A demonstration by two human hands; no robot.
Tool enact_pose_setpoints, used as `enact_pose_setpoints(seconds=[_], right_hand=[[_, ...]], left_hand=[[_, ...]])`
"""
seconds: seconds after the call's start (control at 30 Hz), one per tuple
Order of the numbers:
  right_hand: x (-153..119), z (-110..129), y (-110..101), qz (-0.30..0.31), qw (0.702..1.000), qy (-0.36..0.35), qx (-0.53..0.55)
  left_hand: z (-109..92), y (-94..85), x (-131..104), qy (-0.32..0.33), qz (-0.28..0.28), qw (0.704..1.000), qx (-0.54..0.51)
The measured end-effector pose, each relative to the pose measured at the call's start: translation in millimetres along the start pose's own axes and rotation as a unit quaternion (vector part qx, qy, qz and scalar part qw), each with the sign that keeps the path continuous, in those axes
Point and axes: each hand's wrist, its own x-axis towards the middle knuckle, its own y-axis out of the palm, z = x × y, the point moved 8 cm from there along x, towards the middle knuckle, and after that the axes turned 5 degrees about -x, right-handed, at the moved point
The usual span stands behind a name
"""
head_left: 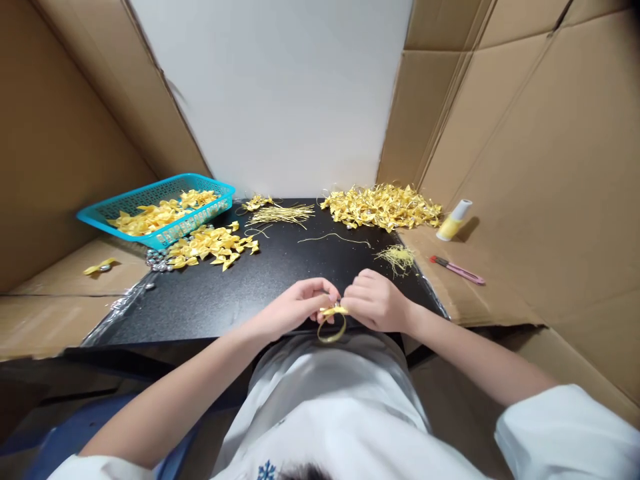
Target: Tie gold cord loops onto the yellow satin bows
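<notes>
Just over the table's front edge, my left hand (305, 303) pinches a yellow ribbon bow (334, 311) from the left, thumb and fingers closed around it. A thin yellow loop (332, 339) hangs below the bow. My right hand (373, 301) is curled, its fingertips touching the bow's right side near a small silvery bead. Its fingers hide whatever lies between them. Past my hands, a single yellow cord (335, 236) lies on the black table (200, 300), and a tangle of short yellow threads (397, 258) sits at the right.
A turquoise basket (195, 217) of yellow bows stands at the left, beside loose bows (215, 245) and silver beads (159, 260). Cut cords (283, 213) and a heap of bows (383, 207) lie at the back. A thread spool (454, 221) and pink cutter (463, 271) rest on cardboard.
</notes>
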Motion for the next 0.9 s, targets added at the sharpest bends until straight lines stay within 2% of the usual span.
enact_pose_setpoints(seconds=[0.03,0.07,0.1,0.17,0.2,0.23,0.27,0.33,0.4,0.5,0.57,0.63,0.7,0.8,0.9], right_hand=[[0,-21,10,0.058,0.994,0.070,0.059],[-3,-49,19,0.100,0.976,0.156,0.118],[-8,-81,23,0.116,0.946,0.252,0.166],[-26,-156,11,0.023,0.874,0.455,0.170],[-37,-188,5,-0.016,0.832,0.531,0.160],[-47,-212,3,-0.028,0.792,0.588,0.161],[-55,-229,8,-0.005,0.759,0.627,0.176],[-61,-239,21,0.079,0.730,0.656,0.176],[-53,-224,41,0.167,0.749,0.617,0.177],[-20,-189,65,0.193,0.827,0.511,0.133],[2,-171,86,0.215,0.854,0.462,0.105],[22,-162,108,0.231,0.875,0.418,0.081],[35,-160,125,0.216,0.890,0.398,0.054],[41,-159,140,0.168,0.902,0.397,0.039],[40,-154,151,0.150,0.909,0.387,0.047]], left_hand=[[-2,-15.8,6,0.017,-0.038,0.999,0.028],[-4,-33.0,12,0.026,-0.077,0.995,0.058],[-7,-51.0,17,0.037,-0.116,0.989,0.087],[-13,-83.1,28,0.057,-0.171,0.974,0.139],[-18,-96.9,32,0.078,-0.194,0.963,0.168],[-23,-109.4,36,0.095,-0.218,0.950,0.202],[-26,-119.9,39,0.107,-0.238,0.935,0.239],[-32,-134.9,46,0.118,-0.274,0.893,0.335],[-33,-141.1,56,0.109,-0.280,0.848,0.436],[-34,-141.7,74,0.102,-0.278,0.780,0.551],[-33,-142.5,86,0.084,-0.283,0.750,0.592],[-30,-144.5,96,0.065,-0.287,0.741,0.603],[-28,-147.0,103,0.059,-0.294,0.745,0.595],[-24,-149.5,105,0.077,-0.301,0.756,0.576],[-23,-149.8,103,0.106,-0.295,0.768,0.558]])
